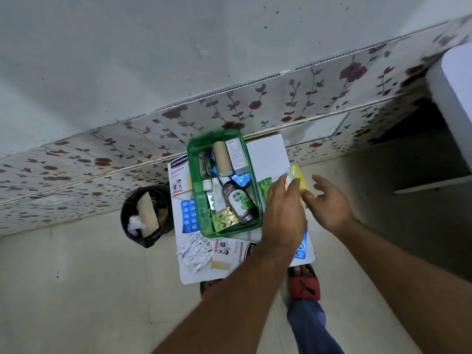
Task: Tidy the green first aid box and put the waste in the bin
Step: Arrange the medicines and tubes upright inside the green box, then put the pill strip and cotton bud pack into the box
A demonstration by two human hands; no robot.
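Observation:
The green first aid box (200, 200) stands on a small white table (268, 152). Inside it lie a brown Dettol bottle (236, 200), a beige bandage roll (222, 158), a white carton (236, 155), blue and gold blister packs and small vials. My left hand (283, 213) is just right of the box, fingers closed on a yellow-green packet (296, 175). My right hand (329, 200) hovers beside that packet with fingers spread, touching its right edge. A black bin (145, 215) on the floor left of the table holds a beige roll and crumpled white paper.
Around the box lie a Hansaplast box (178, 177), a blue blister pack (189, 215), crumpled foil strips (195, 251), a flat plaster carton (229, 251) and another blue blister (301, 249). A floral-tiled wall runs behind. My foot in a red sandal (305, 284) is below the table.

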